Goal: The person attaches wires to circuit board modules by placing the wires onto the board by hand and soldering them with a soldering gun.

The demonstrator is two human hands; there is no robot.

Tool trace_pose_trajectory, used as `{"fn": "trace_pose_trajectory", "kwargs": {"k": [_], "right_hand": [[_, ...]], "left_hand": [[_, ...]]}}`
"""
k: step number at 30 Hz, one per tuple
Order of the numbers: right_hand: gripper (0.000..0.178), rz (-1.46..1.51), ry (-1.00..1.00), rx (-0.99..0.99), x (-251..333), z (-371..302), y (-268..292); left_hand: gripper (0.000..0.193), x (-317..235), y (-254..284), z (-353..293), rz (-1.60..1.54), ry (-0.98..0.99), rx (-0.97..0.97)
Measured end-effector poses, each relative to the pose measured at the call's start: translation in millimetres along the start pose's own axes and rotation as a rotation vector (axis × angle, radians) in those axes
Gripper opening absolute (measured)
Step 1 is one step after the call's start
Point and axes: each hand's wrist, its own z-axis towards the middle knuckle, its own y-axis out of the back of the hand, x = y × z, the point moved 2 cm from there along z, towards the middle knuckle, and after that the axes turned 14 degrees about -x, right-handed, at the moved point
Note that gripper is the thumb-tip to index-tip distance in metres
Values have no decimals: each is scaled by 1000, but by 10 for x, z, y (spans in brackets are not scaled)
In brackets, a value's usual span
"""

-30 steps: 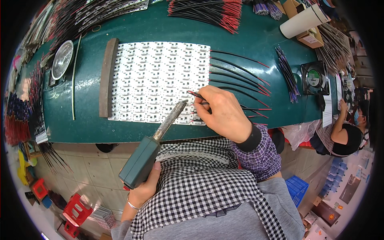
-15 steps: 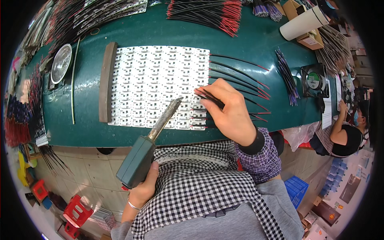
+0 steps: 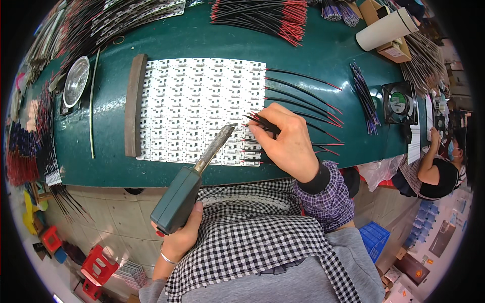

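Note:
My left hand (image 3: 184,235) is wrapped round the dark green body of a soldering gun (image 3: 178,199). Its worn metal tip reaches over a white panel of small circuit boards (image 3: 194,108), ending close to the fingers of my right hand (image 3: 290,144). Pinched in that right hand is a bunch of black wires (image 3: 262,121), with their ends at the panel's right-hand column. Several black wires with red ends (image 3: 303,103) stick out from the panel's right edge. A dark wooden bar (image 3: 135,106) lies along its left edge.
A round metal dish (image 3: 77,82) and a thin rod (image 3: 92,106) lie to the left. Farther back are wire bundles (image 3: 260,17). Right of the panel are purple wires (image 3: 365,98), a small fan (image 3: 400,102) and a white tumbler (image 3: 386,29). A co-worker (image 3: 437,171) sits at far right.
The soldering gun has shifted slightly right, its tip nearer the wire ends. My right hand has moved a little down and left, still holding the black wires.

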Motion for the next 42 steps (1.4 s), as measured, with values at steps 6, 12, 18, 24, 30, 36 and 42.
{"fn": "trace_pose_trajectory", "kwargs": {"k": [6,12,18,24,30,36,42], "right_hand": [[14,-68,6,35,-13,-1,-16],[14,-89,56,49,-30,19,-29],[11,-62,75,37,-39,21,-53],[11,-75,76,45,-24,31,-56],[14,-113,82,67,-20,51,-43],[11,-50,74,67,-22,80,-46],[10,35,16,179,-48,190,-5]], "left_hand": [[42,-50,-44,36,6,-67,-10],[17,-55,-103,132,66,-320,-71],[26,-165,-148,157,114,-149,25],[17,-171,-165,183,124,-367,3],[21,2,-111,117,85,-319,-41],[22,-28,-122,139,4,-332,-107],[19,-41,-129,146,59,-315,-71]]}}
